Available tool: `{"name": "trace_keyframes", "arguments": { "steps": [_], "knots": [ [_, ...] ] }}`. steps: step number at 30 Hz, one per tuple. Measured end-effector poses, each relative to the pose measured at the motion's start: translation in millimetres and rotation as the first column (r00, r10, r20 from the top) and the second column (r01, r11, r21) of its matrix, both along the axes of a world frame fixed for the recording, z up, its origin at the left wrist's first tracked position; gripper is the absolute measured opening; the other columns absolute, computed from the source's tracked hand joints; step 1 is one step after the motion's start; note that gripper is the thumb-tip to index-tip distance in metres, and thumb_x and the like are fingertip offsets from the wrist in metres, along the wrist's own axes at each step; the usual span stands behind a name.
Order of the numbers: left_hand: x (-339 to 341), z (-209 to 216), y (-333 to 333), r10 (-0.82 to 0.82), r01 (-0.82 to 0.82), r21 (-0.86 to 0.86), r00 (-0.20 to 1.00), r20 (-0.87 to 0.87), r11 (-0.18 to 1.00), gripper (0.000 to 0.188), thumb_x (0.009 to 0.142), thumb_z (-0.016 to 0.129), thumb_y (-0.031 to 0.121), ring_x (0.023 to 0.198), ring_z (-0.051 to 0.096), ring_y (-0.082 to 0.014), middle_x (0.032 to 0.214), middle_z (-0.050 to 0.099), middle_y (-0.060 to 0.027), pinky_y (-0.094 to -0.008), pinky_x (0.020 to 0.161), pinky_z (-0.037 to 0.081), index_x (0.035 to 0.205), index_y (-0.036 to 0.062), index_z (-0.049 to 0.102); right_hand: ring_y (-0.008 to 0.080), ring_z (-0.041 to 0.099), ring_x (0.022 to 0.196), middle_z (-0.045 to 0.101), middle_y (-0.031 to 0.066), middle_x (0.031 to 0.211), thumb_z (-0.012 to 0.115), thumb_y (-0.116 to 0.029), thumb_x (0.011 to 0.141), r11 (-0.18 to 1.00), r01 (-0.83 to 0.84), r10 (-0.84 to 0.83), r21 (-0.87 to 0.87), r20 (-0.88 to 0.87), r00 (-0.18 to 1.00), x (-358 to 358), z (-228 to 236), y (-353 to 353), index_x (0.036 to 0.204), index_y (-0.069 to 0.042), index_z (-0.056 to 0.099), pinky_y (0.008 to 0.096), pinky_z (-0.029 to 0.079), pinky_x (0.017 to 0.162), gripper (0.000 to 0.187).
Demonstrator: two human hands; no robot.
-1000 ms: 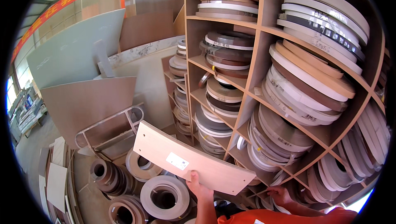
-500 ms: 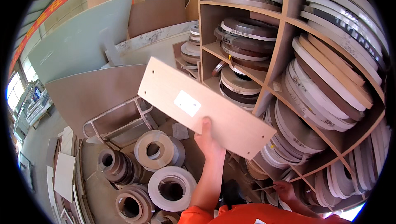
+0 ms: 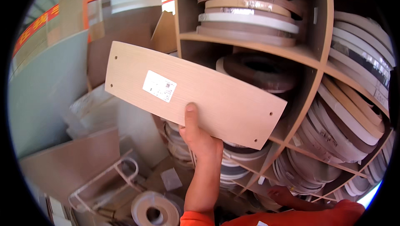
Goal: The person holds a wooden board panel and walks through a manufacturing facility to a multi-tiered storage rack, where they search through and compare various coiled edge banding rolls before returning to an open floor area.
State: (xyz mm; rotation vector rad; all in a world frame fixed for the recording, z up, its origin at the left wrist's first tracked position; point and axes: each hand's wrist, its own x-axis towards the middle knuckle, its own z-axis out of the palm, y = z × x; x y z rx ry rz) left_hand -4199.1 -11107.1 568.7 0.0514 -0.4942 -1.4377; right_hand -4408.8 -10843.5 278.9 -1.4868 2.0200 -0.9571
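Holding hand: the left hand (image 3: 201, 142) comes up from the near edge, its fingers pinching a board, thumb flat on the near face; the other fingers are hidden behind.
Board: pale wood-toned board (image 3: 200, 88), held up in the middle of the scene, tilted with its right end lower, in front of a rack.
Label and holes: a white label (image 3: 159, 86) left of the thumb; two small dark holes near each end.
Other hand: the right hand (image 3: 280, 192) is lower right, close to the rack's lower compartments; I cannot tell how its fingers are set.
Floor: a pale roll (image 3: 141, 207) and a white sheet (image 3: 171, 179), left of the left forearm.
Rack: light wood rack (image 3: 321, 65), right; a brown roll (image 3: 235, 68) shows behind the board, stacked rolls (image 3: 250, 25) above it, leaning rolls (image 3: 333, 130) farther right.
Far left: a metal frame (image 3: 96, 177), a brown panel (image 3: 75, 155), a red banner (image 3: 37, 28).
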Motion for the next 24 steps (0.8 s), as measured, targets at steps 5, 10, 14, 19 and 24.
{"name": "trace_keyframes", "arguments": {
  "steps": [5,10,14,19,24],
  "knots": [
    [-18,61,-59,-0.183,0.178,-0.145,0.983,-0.02,0.973,0.053,0.091,0.057,0.03,0.109,0.053,-0.0232,0.119,0.052,-0.0119,-0.0375,0.092,0.045,0.13,-0.0016,0.04,0.0216,0.067,0.08,0.069,0.0098,0.093,0.064,-0.022,0.084,0.998,0.06,-0.061,0.014,0.01,0.998,16,21,-37,0.102,-0.009,0.067,0.0322,0.052,0.073,0.022],
    [-46,87,-87,-0.317,0.301,-0.204,0.947,-0.05,0.932,0.05,0.092,0.059,0.026,0.107,0.056,-0.0213,0.119,0.054,-0.0131,-0.0352,0.092,0.048,0.127,-0.0049,0.042,0.0212,0.067,0.082,0.069,0.0073,0.094,0.063,-0.026,0.085,0.988,0.14,-0.137,0.06,-0.053,0.989,33,7,-45,0.102,-0.012,0.068,0.0325,0.053,0.075,0.023],
    [-65,90,-110,-0.355,0.344,-0.201,0.934,-0.022,0.917,0.053,0.091,0.06,0.029,0.109,0.055,-0.0207,0.12,0.053,-0.0127,-0.0345,0.092,0.048,0.128,-0.0051,0.041,0.0202,0.066,0.084,0.068,0.0083,0.097,0.063,-0.026,0.086,0.983,0.155,-0.156,0.093,0.003,0.988,49,7,-64,0.103,-0.012,0.068,0.0317,0.053,0.075,0.023],
    [-77,96,-117,-0.409,0.386,-0.241,0.911,-0.049,0.89,0.055,0.091,0.061,0.031,0.11,0.055,-0.0208,0.122,0.053,-0.0128,-0.0352,0.093,0.048,0.128,-0.0056,0.042,0.0169,0.064,0.083,0.067,0.0084,0.098,0.065,-0.023,0.085,0.989,0.145,-0.146,0.021,0.03,0.989,53,11,-81,0.105,-0.012,0.068,0.0296,0.052,0.071,0.023],
    [-80,95,-116,-0.467,0.452,-0.197,0.884,-0.036,0.87,0.051,0.093,0.057,0.032,0.114,0.052,-0.0198,0.124,0.053,-0.0092,-0.0367,0.095,0.046,0.13,0.0002,0.042,0.0202,0.066,0.082,0.067,0.0091,0.098,0.063,-0.023,0.085,0.985,0.168,-0.169,0.023,0.036,0.985,47,-2,-87,0.105,-0.013,0.068,0.0315,0.054,0.074,0.023]
  ]
}}
